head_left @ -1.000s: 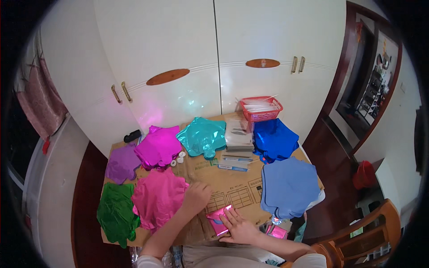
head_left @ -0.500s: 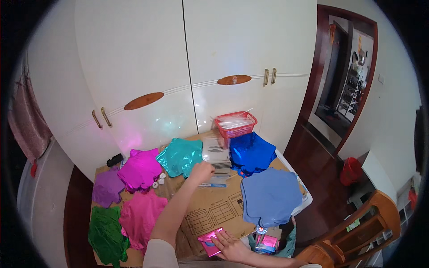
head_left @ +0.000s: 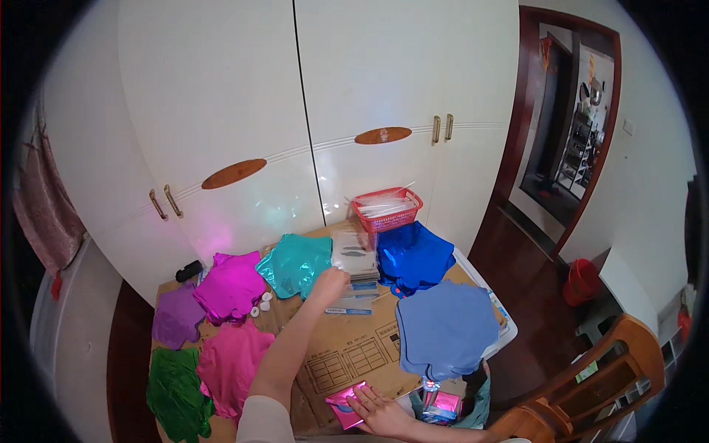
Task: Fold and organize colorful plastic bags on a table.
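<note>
My left hand [head_left: 332, 285] reaches over the cardboard. Its fingers are closed at the edge of a stack of clear plastic bags [head_left: 353, 245], pinching what looks like the top bag. Part of that grip is hidden behind the hand. Near the front edge a folded shiny pink foil packet [head_left: 344, 399] lies on the cardboard. My right hand [head_left: 378, 411] rests flat on its right side, fingers stretched out and slightly apart. Beside the bags lie a teal foil pile [head_left: 297, 262] and a dark blue foil pile [head_left: 413, 255].
Magenta [head_left: 230, 286], purple [head_left: 177, 316], pink [head_left: 235, 362] and green [head_left: 179, 391] foil piles line the left. A pale blue pile [head_left: 448, 330] lies right. A red basket [head_left: 387, 214] of white sticks stands behind. Below right, a bag [head_left: 478, 399] holds pink packets; a wooden chair [head_left: 591, 384] stands nearby.
My left hand has drawn slightly toward me at the bag stack, and the lower edge of a bag sits nearer. My right hand stays on the pink packet. The view has shifted a little.
</note>
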### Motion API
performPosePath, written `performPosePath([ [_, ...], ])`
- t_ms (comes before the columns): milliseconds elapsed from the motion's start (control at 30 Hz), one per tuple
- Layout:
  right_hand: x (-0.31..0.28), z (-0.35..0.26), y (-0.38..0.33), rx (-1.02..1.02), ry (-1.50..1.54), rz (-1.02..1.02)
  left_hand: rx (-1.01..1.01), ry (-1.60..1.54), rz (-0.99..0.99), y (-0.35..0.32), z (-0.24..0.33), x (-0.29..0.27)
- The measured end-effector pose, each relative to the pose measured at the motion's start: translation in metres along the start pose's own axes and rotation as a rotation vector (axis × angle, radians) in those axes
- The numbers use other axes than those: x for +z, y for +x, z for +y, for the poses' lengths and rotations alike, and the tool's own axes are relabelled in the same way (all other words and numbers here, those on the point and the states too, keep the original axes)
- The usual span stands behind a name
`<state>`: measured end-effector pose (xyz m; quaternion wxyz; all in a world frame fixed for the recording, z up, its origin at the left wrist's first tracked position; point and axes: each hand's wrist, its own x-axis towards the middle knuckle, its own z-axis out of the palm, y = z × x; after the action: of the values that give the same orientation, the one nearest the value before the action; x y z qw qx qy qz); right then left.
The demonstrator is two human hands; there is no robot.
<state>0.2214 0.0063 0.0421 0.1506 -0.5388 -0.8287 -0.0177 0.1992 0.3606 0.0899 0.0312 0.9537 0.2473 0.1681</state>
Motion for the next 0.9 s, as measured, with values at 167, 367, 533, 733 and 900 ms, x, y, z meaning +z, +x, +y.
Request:
performPosePath([
  [167,0.007,0.004,0.001,-0.040,-0.030,0.013,-0.025,-0.178,0.050,-0.003,0.005,-0.025],
  [367,-0.017,0.027,0.011,-0.110,0.120,0.204,0.169,-0.088,0.273,-0.049,0.043,-0.088],
  [533,-0.084,0.048,0.025,0.361,0.647,-0.157,0.272,0.080,0.186,-0.168,0.069,-0.108],
  [733,-0.068,0.078,0.079,0.580,1.381,-0.153,0.217,-0.029,0.134,-0.264,0.099,-0.082],
  [900,0.005,0.078,0.104,0.475,1.372,-0.449,0.056,0.126,0.160,-0.301,0.117,-0.065],
])
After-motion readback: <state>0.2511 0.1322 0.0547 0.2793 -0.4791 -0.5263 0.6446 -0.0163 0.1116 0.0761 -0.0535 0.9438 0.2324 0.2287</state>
